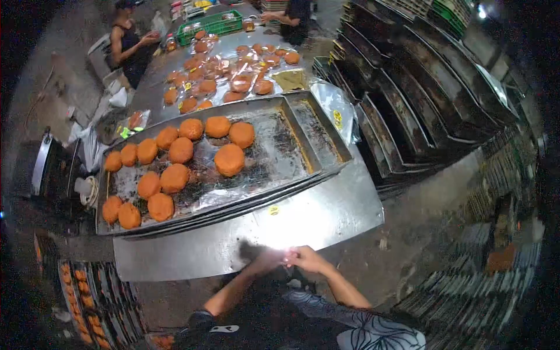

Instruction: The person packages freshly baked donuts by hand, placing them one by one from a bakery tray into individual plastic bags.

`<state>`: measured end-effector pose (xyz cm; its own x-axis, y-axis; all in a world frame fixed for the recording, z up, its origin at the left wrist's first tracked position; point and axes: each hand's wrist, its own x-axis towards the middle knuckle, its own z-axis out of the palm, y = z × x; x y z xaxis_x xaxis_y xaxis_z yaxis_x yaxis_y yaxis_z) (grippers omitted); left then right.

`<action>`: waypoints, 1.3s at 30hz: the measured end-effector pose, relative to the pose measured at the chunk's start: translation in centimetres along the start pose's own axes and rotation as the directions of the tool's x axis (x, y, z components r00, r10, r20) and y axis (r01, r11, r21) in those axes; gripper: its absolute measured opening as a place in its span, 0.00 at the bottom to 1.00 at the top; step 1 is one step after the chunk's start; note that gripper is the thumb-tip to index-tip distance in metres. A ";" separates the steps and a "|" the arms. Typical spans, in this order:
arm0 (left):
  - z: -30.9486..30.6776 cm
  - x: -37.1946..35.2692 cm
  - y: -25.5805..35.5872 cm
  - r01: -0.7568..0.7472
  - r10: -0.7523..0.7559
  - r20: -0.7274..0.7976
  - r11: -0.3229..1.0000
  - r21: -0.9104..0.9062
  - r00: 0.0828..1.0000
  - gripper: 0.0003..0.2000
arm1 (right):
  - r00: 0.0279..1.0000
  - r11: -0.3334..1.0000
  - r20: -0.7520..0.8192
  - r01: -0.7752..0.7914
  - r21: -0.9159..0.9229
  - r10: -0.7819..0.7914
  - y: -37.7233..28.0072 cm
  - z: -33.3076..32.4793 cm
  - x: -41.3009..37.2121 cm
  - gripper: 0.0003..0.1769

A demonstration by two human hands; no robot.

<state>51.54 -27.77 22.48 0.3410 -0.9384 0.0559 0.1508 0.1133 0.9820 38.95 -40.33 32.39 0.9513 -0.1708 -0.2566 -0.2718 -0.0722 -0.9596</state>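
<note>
Head view: big metal desk [350,198], and on it a wide tray [268,151] with loose orange-brown cakes [229,160] in its larger section. Past that, a green crate [185,39] holds some packed stuff, too small to make out. Left hand [268,261] and right hand [306,258] meet by the near desk edge, fingers bunched; glare means I can't tell if they're pinching anything. Cakes look light, kinda soft and crumbly imo, so I'd cup the sides gently.
</note>
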 end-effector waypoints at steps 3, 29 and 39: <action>-1.2 -0.6 -1.9 0.245 -0.287 0.102 0.922 0.300 0.953 0.09 | 0.982 0.898 -0.179 -0.129 -0.421 0.057 -3.5 0.8 -2.3 0.14; -33.2 -21.1 24.6 -0.819 0.081 -0.991 0.557 0.135 -0.109 0.26 | 0.690 0.023 0.345 0.464 -0.885 -0.636 -22.9 32.6 58.5 0.33; -36.5 -21.5 24.2 -0.887 0.209 -0.975 0.432 0.165 -0.079 0.27 | 0.415 0.165 0.336 0.801 -0.575 -0.845 -24.2 29.5 33.6 0.38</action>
<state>81.69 7.04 38.43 0.9090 0.4160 0.0253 -0.3898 0.8272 0.4047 81.76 -15.37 43.62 0.6737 0.3206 0.6659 0.6340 -0.7137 -0.2978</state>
